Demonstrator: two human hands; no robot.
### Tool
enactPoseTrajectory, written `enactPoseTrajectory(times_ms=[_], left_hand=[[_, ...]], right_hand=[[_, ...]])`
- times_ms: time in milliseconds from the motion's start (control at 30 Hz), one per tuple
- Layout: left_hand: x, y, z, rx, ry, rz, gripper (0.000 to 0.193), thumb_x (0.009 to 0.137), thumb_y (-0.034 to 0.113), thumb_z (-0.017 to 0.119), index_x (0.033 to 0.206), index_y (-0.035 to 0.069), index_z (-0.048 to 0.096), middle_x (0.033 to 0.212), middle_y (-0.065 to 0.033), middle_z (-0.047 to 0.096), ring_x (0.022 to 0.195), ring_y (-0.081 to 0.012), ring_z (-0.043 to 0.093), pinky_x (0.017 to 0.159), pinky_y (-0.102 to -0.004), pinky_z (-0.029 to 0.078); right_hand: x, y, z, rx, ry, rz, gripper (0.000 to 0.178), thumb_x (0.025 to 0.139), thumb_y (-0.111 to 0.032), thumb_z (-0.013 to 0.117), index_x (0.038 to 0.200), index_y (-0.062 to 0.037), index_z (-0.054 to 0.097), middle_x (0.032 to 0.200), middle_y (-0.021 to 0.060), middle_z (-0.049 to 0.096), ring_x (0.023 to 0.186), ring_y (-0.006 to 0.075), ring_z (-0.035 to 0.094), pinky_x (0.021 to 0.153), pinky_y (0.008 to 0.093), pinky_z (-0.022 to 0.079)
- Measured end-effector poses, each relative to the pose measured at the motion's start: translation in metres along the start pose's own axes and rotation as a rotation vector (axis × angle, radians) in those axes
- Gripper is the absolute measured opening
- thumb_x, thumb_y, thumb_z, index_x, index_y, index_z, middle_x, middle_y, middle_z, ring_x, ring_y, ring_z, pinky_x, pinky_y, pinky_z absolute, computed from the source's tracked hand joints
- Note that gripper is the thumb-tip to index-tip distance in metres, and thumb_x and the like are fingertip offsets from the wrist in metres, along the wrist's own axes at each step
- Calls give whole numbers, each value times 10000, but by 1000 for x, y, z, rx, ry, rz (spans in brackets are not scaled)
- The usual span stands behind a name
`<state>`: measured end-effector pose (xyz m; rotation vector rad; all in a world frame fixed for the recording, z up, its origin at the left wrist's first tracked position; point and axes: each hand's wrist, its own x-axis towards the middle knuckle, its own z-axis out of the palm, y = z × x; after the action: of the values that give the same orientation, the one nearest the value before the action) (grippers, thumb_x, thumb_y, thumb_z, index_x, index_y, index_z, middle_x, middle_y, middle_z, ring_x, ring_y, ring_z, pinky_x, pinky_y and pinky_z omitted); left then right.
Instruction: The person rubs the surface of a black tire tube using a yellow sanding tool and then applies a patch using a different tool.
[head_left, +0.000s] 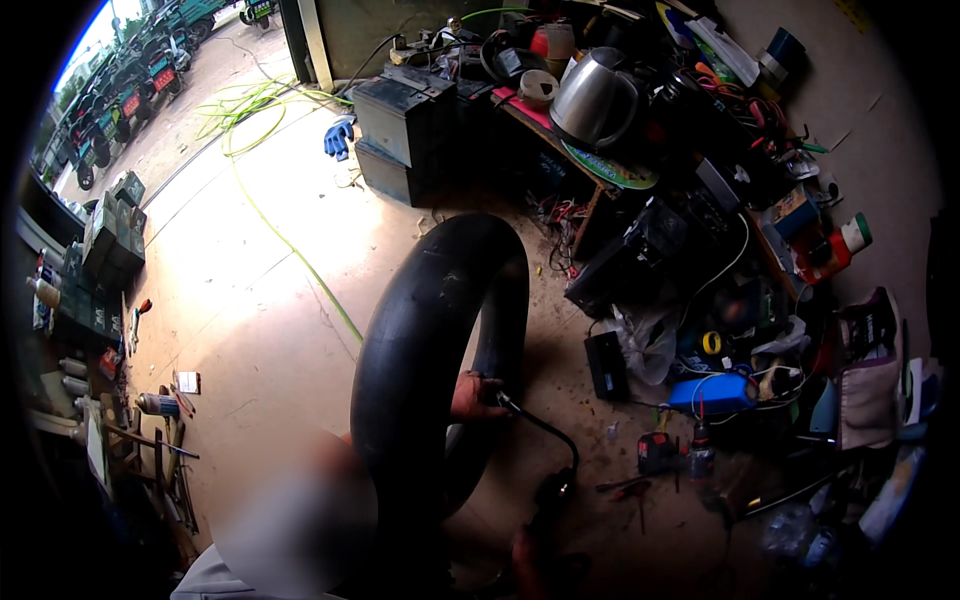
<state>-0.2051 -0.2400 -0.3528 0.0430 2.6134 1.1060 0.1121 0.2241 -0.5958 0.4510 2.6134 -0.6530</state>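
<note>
A large, inflated black inner tube [408, 345] stands upright on the floor in front of me. My left hand [467, 397] reaches through its ring, closed around the end of a black air hose [550, 428] against the tube's right side, around the valve. The hose curves down to a dark inflator gun [553, 490]. In deep shadow at the lower edge, my right hand [525, 562] appears closed on that gun; its fingers show poorly. A blurred patch over grey cloth hides the area left of the tube.
Right of me lie a blue battery pack [712, 393], a cordless drill [700, 455] and cables. Behind them a cluttered bench carries a steel kettle [592, 97]. Large batteries [400, 130], a blue glove [339, 138] and a yellow-green hose [285, 238] lie ahead; tools [172, 460] line the left.
</note>
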Motion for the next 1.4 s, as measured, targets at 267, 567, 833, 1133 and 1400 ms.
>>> enactPoseTrajectory(times_ms=[267,567,833,1133,1400], left_hand=[[-10,14,-35,-113,-76,35,767,931,694,784,1389,78,760,1090,-254,792,1031,-387,771,990,-463,588],[-133,97,-215,-1513,276,44,1186,932,968,499,1639,16,498,1335,-301,726,1192,-417,743,983,-545,608],[-143,112,-195,-1757,264,66,1250,918,993,429,1609,-47,496,1345,-314,679,1029,-414,752,798,-508,655],[-147,124,-187,-1855,144,73,1150,836,773,814,1589,-48,530,1379,-351,693,1181,-496,740,1045,-612,625],[-150,121,-183,-1797,204,76,1189,830,819,782,1606,-39,512,1419,-350,673,1197,-491,724,1065,-607,610]], right_hand=[[-19,-84,-60,-21,-183,161,541,1017,-530,676,1127,-10,780,989,235,790,919,409,769,815,550,598],[-37,-119,-67,-30,-126,326,701,1062,-660,590,1196,-4,799,1081,266,799,1010,466,766,902,560,601],[-37,-130,-71,51,-35,196,637,1088,-610,553,1128,-32,816,1033,251,806,987,485,767,870,566,601],[-29,-124,-57,44,-70,287,588,1056,-570,591,1049,-25,811,995,258,796,965,452,783,828,552,608],[-24,-136,-76,19,-174,294,603,1017,-591,619,976,-25,824,936,243,801,904,433,794,800,553,611]])
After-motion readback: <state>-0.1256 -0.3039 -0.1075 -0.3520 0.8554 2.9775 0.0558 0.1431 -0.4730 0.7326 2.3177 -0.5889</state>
